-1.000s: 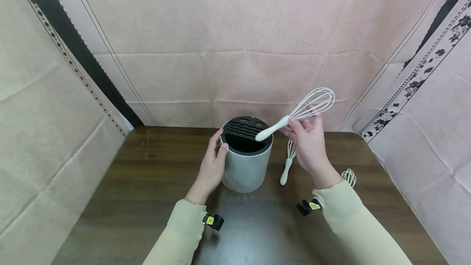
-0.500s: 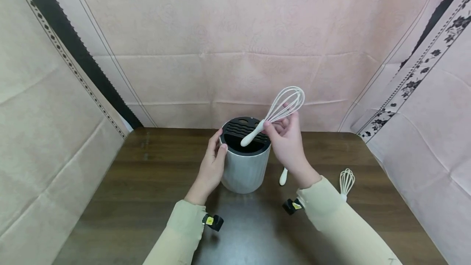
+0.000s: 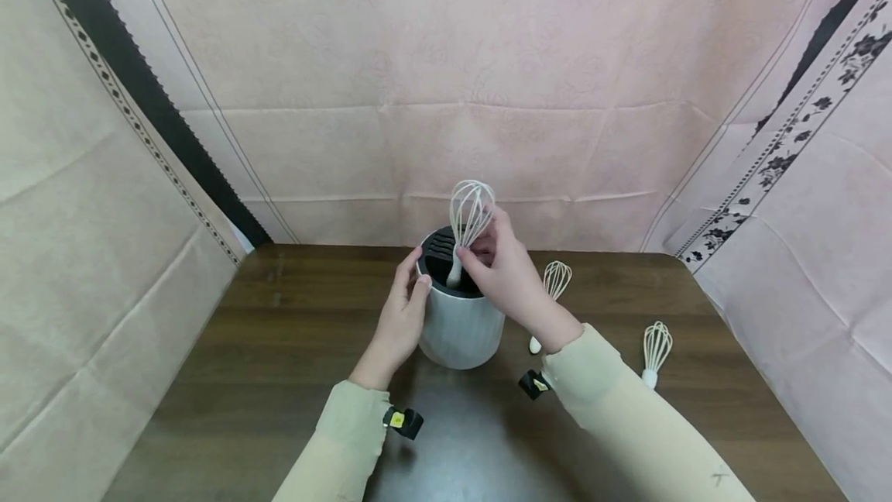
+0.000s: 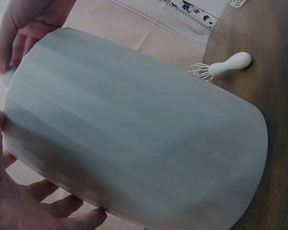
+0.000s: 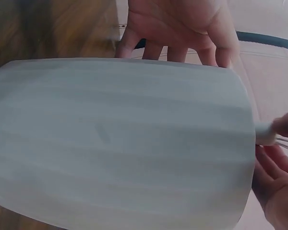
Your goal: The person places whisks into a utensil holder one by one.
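Observation:
A ribbed pale grey utensil holder [image 3: 461, 335] with a black slotted lid stands upright on the table. My left hand [image 3: 397, 316] holds its left side, thumb and fingers spread around the wall near the rim; the right wrist view shows those fingers against the wall. Between thumb and fingers, my right hand [image 3: 512, 277] pinches a white whisk [image 3: 454, 271] where the handle meets the wires. The whisk is nearly upright, wires up, its handle end down at the lid's large front opening. In the right wrist view the handle [image 5: 265, 133] shows right at the holder's rim.
A second whisk [image 3: 535, 345] lies on the brown wooden table [image 3: 279, 378] just right of the holder, partly behind the right wrist. Farther right lies a third whisk [image 3: 650, 376], partly covered by the sleeve. A pale cloth [image 3: 446, 60] hangs behind the table.
My right hand has moved left with the whisk and tipped it from slanted to nearly upright, bringing its handle over and down to the holder's opening. The left hand has stayed on the holder.

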A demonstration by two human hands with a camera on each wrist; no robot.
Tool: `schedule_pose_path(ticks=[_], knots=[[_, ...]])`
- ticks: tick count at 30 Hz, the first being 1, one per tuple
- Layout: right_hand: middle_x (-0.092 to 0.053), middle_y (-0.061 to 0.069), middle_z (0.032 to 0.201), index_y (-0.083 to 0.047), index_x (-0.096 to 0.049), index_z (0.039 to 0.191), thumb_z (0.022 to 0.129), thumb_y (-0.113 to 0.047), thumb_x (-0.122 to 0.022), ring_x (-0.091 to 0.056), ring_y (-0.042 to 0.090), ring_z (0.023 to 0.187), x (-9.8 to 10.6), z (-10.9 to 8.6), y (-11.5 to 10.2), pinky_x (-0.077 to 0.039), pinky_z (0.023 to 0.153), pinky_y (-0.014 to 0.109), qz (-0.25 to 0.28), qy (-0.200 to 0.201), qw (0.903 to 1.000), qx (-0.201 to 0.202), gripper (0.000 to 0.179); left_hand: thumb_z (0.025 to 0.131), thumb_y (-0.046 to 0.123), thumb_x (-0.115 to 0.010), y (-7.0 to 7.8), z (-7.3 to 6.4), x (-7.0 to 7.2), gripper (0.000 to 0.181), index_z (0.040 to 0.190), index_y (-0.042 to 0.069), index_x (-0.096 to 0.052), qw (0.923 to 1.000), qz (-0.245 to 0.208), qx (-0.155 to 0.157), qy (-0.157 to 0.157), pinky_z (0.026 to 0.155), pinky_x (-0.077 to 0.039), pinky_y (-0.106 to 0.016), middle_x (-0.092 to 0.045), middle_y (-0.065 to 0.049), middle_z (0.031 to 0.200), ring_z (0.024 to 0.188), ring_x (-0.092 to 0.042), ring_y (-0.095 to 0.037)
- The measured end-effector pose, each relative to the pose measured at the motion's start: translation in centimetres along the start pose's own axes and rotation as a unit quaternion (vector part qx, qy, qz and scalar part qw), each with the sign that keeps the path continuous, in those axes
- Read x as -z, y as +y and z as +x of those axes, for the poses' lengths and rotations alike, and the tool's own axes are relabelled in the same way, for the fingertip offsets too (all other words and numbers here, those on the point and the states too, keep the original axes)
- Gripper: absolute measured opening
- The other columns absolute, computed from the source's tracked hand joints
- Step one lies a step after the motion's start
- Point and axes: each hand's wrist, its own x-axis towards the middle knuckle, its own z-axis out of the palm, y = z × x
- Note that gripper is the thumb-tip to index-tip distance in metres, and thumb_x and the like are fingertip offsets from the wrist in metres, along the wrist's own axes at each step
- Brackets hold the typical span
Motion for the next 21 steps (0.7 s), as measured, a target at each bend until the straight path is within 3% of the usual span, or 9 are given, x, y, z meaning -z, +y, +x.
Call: schedule_pose_path(ticks=[10,15,21], knots=[[-0.064,0.001,0.099,-0.023,-0.022,0.149,0.09,-0.015,-0.068,-0.064,0.01,0.087,-0.6,0.6,-0.3,-0.055,0.077,0.031,-0.077,-0.042,0.9961,0.0,0.075,0.101,0.051,-0.037,0.4,0.1,0.2,0.051,0.15,0.047,-0.021,0.9999,0.01,0.006,0.005,0.105,-0.035,-0.053,-0.023,0.011,0.155,0.136,-0.033,-0.02],[-0.063,-0.001,0.098,-0.021,-0.023,0.148,0.09,-0.016,-0.068,-0.063,0.007,0.085,-1.0,0.8,-0.6,-0.054,0.075,0.027,-0.095,-0.055,0.9939,0.001,0.074,0.101,0.051,-0.038,0.6,-0.1,0.4,0.048,0.146,0.054,-0.02,0.9999,0.009,0.013,0.004,0.104,-0.036,-0.054,-0.026,0.01,0.154,0.135,-0.034,-0.02],[-0.062,-0.002,0.095,-0.019,-0.022,0.148,0.09,-0.015,-0.068,-0.063,0.007,0.082,-1.8,1.2,-0.5,-0.055,0.072,0.026,-0.113,-0.063,0.9916,0.007,0.074,0.101,0.05,-0.04,0.8,-0.3,0.3,0.05,0.147,0.052,-0.021,0.9999,-0.009,0.014,0.002,0.104,-0.036,-0.052,-0.029,0.008,0.152,0.133,-0.036,-0.019]])
